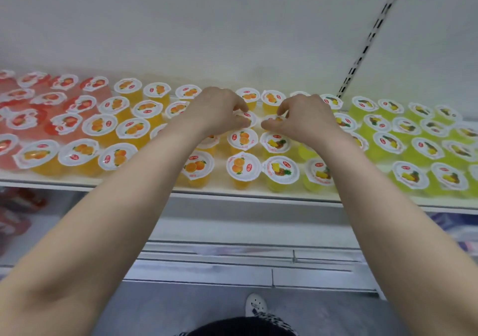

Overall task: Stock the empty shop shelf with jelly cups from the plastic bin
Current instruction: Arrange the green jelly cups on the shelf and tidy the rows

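- The red cups (67, 82) fill the left end of the shelf (258, 196) in tidy rows, so that block needs no touching.
- The orange cups (133, 128) come next, row behind row. The gap being filled lies at their right edge, third row back from the front.
- The left hand (217, 110) reaches over the front rows with its fingers curled down, pinching the lid rim of an orange cup (247, 117). It looks best to lower this cup straight down until its base sits flat, then let go upward so the neighbours are not knocked.
- The right hand (307, 118) pinches a second cup (273, 121) by the rim between thumb and forefinger. The hand covers most of the lid, so I cannot tell the flavour.
- The two held cups sit just beside each other. They want equal spacing, lined up with the cups in front.
- The forearms pass low over the front cups, so lifting the wrists on the way out avoids tipping any.
- The yellow pineapple cups (280, 170) and then the green cups (388, 143) run on to the right.
- The plastic bin is out of view.
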